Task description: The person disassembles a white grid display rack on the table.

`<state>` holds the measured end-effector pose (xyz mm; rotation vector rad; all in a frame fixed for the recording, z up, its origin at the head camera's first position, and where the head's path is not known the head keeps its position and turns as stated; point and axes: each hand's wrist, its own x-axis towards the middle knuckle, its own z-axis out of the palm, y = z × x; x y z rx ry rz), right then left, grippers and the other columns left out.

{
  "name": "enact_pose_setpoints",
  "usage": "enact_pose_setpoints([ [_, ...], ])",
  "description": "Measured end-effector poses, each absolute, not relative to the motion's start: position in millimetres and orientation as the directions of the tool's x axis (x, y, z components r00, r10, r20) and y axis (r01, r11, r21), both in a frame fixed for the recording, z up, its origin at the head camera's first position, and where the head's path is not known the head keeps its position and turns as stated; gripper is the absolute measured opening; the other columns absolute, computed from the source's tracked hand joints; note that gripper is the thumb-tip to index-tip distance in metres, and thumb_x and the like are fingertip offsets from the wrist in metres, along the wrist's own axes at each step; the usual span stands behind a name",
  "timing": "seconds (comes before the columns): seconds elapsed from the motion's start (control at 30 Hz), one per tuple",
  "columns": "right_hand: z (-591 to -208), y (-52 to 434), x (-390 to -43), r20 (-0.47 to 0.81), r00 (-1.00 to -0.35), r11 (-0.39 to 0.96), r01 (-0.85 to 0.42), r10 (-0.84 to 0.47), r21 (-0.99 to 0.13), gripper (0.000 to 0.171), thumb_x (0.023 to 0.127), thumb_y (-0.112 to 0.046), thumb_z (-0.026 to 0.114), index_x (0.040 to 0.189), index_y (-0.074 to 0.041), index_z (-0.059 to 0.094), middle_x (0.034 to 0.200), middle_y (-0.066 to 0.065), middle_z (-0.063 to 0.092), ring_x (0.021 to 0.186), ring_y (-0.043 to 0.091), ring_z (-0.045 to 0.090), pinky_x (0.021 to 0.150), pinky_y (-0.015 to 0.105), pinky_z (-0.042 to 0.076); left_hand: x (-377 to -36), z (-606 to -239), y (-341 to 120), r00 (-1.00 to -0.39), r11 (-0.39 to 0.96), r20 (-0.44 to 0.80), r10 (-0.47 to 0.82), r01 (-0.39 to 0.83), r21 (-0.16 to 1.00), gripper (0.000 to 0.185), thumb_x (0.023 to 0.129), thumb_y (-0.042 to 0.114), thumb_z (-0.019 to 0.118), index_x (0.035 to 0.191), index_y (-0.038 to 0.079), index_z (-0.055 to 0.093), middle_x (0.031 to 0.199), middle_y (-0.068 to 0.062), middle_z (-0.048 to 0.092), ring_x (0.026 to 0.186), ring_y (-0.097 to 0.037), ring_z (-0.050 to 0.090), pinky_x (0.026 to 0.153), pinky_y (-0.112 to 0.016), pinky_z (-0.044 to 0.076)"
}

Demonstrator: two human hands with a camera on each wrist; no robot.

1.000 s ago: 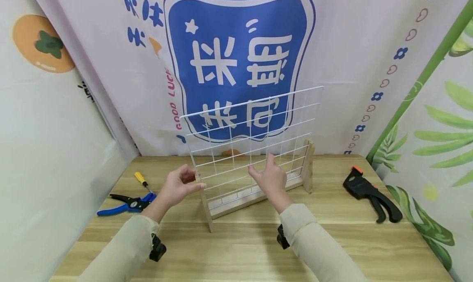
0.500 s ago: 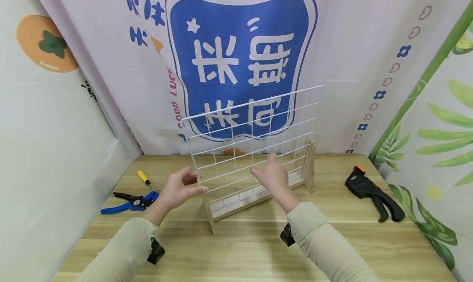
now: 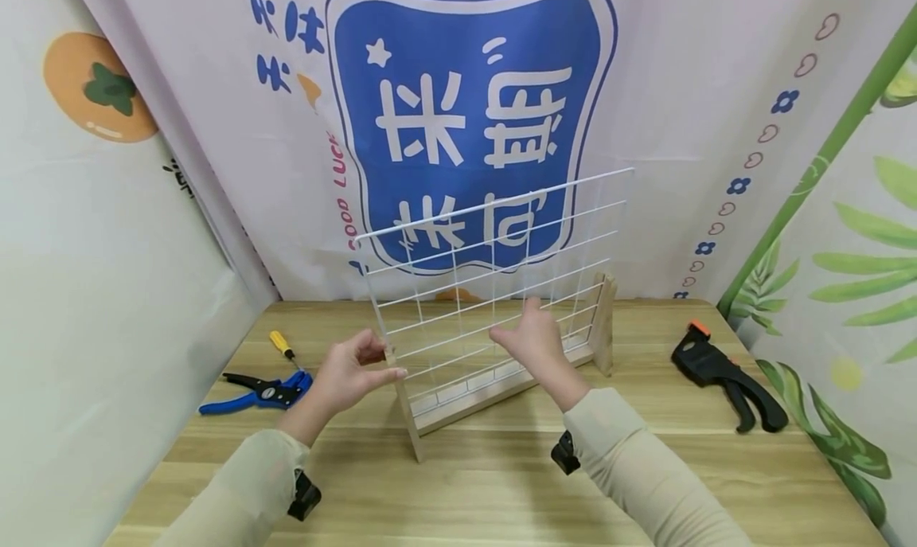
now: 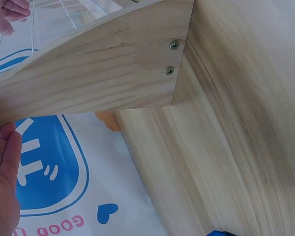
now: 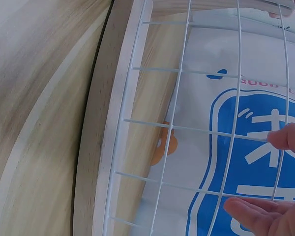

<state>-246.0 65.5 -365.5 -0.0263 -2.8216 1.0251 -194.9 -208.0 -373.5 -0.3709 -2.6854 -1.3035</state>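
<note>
A white wire grid panel stands upright, leaning slightly, in a wooden stand. The stand has a base bar, a left side board and a right side board. My left hand pinches the upper end of the left side board at the grid's edge, thumb toward me and fingers behind. In the left wrist view, two screws show in that board's lower end. My right hand holds the grid's wires near the middle, thumb and fingers spread over one mesh in the right wrist view.
Left of the stand lie blue-and-black pliers and a yellow-handled screwdriver. A black clamp with an orange tip lies on the right of the wooden table. A printed cloth hangs close behind.
The head view has shifted slightly, so everything sits a little further right. Both hands keep their places on the stand and the grid.
</note>
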Motion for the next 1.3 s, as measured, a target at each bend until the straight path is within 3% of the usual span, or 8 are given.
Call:
enact_pose_setpoints([
  [0.13, -365.7, 66.9, -245.8, 0.120, -0.990, 0.763, -0.021, 0.074, -0.646, 0.067, 0.066, -0.038, 0.072, 0.109, 0.004, 0.042, 0.080, 0.020, 0.058, 0.065, 0.027, 0.056, 0.054, 0.033, 0.051, -192.7, -374.4, -206.9, -0.954, 0.600, 0.246, 0.173, 0.300, 0.742, 0.034, 0.068, 0.026, 0.079, 0.082, 0.008, 0.054, 0.090, -0.008, 0.067, 0.092, -0.025, 0.064, 0.079, -0.036, 0.055],
  [0.33, -368.6, 66.1, -246.2, 0.100, -0.992, 0.728, -0.015, 0.074, -0.685, 0.066, 0.063, -0.034, 0.073, 0.107, 0.003, 0.040, 0.076, 0.017, 0.056, 0.061, 0.026, 0.054, 0.047, 0.030, 0.047, -188.4, -374.0, -208.0, -0.949, 0.616, 0.266, 0.169, 0.312, 0.723, 0.033, 0.067, 0.026, 0.080, 0.083, 0.011, 0.055, 0.088, -0.005, 0.066, 0.089, -0.023, 0.065, 0.077, -0.036, 0.056],
  [0.5, -365.9, 64.1, -244.8, 0.089, -0.994, 0.739, -0.009, 0.069, -0.673, 0.067, 0.063, -0.035, 0.071, 0.108, 0.003, 0.040, 0.070, 0.014, 0.055, 0.055, 0.024, 0.053, 0.042, 0.027, 0.044, -186.2, -372.7, -209.2, -0.946, 0.621, 0.271, 0.175, 0.320, 0.715, 0.032, 0.066, 0.027, 0.080, 0.082, 0.012, 0.056, 0.087, -0.004, 0.067, 0.087, -0.022, 0.065, 0.074, -0.030, 0.056],
  [0.87, -364.7, 63.7, -242.1, 0.080, -0.995, 0.758, -0.002, 0.065, -0.652, 0.064, 0.062, -0.035, 0.071, 0.105, 0.003, 0.040, 0.073, 0.015, 0.055, 0.057, 0.024, 0.052, 0.042, 0.027, 0.043, -179.5, -372.9, -209.1, -0.957, 0.648, 0.243, 0.160, 0.288, 0.705, 0.035, 0.066, 0.033, 0.080, 0.080, 0.013, 0.055, 0.088, -0.004, 0.067, 0.088, -0.021, 0.065, 0.075, -0.033, 0.056],
  [1.3, -367.7, 64.3, -238.3, 0.114, -0.993, 0.771, -0.044, 0.037, -0.636, 0.067, 0.064, -0.037, 0.069, 0.108, 0.003, 0.040, 0.069, 0.013, 0.054, 0.054, 0.023, 0.051, 0.041, 0.026, 0.042, -174.2, -375.1, -207.9, -0.948, 0.643, 0.284, 0.147, 0.309, 0.701, 0.034, 0.066, 0.024, 0.080, 0.079, 0.006, 0.054, 0.087, -0.008, 0.068, 0.086, -0.024, 0.066, 0.074, -0.034, 0.056],
])
